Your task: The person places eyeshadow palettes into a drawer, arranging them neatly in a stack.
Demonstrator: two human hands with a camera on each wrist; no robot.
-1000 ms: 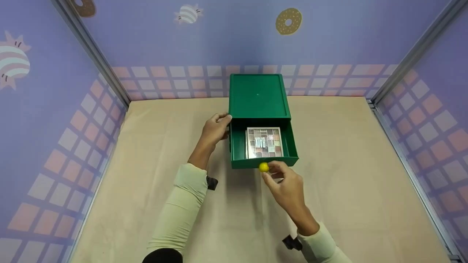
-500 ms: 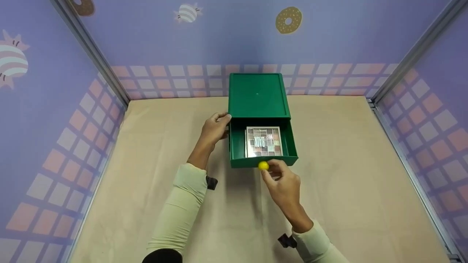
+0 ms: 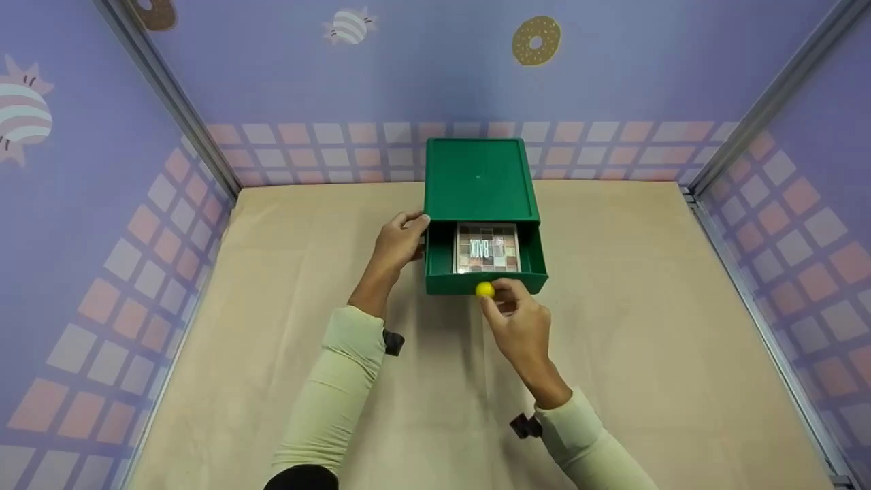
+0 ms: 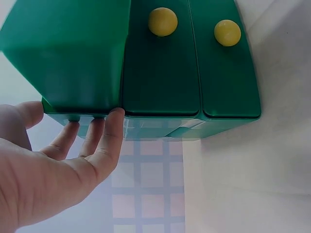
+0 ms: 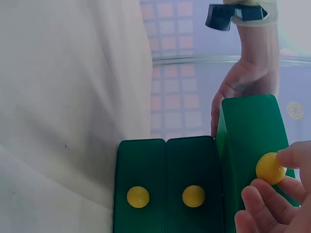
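A green drawer cabinet (image 3: 478, 178) stands at the back of the table, its top drawer (image 3: 449, 284) partly pulled out. In that drawer lies a flat square makeup palette (image 3: 487, 248) with many coloured pans under a shiny cover. My right hand (image 3: 522, 325) pinches the drawer's round yellow knob (image 5: 270, 168) between thumb and fingers. My left hand (image 3: 399, 239) rests against the cabinet's left side, thumb at the top front corner. Its fingertips (image 4: 114, 116) touch the side near the front edge in the left wrist view, the fingers fairly extended.
Two lower drawers (image 5: 190, 160) are closed, each with a yellow knob (image 4: 227, 33). Beige cloth (image 3: 306, 258) covers the table. Patterned purple walls (image 3: 422, 75) with metal corner posts (image 3: 170, 95) stand on the back and both sides.
The top drawer has slid partway back into the cabinet, carrying the palette with it. My right hand has moved forward with the knob; my left hand has stayed in place.
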